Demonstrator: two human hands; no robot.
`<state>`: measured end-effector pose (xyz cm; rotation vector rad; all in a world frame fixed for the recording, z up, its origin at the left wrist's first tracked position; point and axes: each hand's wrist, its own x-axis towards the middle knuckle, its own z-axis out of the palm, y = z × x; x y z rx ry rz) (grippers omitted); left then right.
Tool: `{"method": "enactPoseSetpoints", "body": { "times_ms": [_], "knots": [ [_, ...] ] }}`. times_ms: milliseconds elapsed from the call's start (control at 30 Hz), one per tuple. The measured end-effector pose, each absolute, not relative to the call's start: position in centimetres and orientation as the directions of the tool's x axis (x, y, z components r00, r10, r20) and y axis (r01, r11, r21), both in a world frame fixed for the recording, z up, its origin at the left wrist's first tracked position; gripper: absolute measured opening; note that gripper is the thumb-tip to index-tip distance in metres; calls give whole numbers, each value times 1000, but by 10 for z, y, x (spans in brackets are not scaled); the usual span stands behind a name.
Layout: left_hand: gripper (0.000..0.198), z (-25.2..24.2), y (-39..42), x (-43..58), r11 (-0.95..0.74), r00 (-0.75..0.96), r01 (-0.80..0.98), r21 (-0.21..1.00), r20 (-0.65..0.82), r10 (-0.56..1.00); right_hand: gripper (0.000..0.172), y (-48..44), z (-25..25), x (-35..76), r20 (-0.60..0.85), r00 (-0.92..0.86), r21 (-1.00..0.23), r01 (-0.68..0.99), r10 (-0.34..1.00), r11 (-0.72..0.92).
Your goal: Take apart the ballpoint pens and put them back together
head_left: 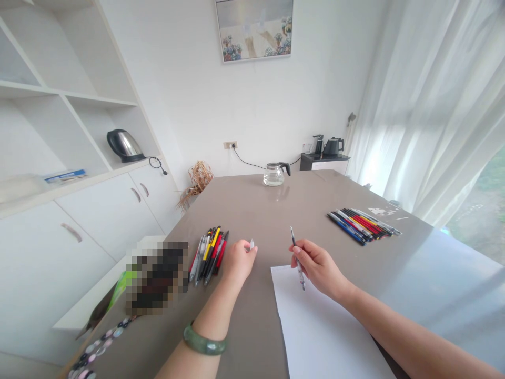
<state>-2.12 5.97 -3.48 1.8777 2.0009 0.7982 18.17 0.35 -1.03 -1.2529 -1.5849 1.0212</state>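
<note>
we find the right hand (315,267) with its grip clamped about mid-length on a slim pen (301,278), tilted, over the upper edge of a white sheet (327,326). both ends are left free, which we judge gives good control; which end writes we cannot tell.

the left hand (239,263) is above the bare table (244,210), thumb and fingers together on a small pale piece (252,243), mostly hidden; we cannot confirm what it is. just beside that hand lies a loose pen bundle (208,255), placed, we presume, for easy reach.

farther off to the right, a pen row (363,226) lies side by side, likely so that each can be told apart. a glass pot (274,175) stands well apart near the far edge, in our view to keep it clear of the hands.
</note>
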Motion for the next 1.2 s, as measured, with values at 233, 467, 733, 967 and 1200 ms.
{"method": "enactPoseSetpoints", "body": {
  "times_ms": [233, 467, 733, 967, 1200],
  "knots": [
    [27, -34, 58, -25, 17, -127, 838, 545, 165, 978, 31, 5, -13, 182, 153, -140, -935, 299, 978, 189],
    [29, -36, 58, -27, 26, -126, 837, 547, 146, 981, 31, 6, -14, 183, 142, -145, -937, 299, 979, 181],
    [30, -33, 56, -26, 29, -123, 823, 567, 129, 984, 32, 6, -13, 183, 161, -136, -926, 321, 978, 197],
    [28, -28, 54, -27, 5, -120, 793, 610, 149, 982, 32, 5, -10, 183, 163, -123, -933, 303, 979, 194],
    [30, 0, 20, 3, -186, 43, 640, 745, 207, 977, 32, -1, 1, 176, 78, -205, -986, 131, 976, 106]
  ]
}}
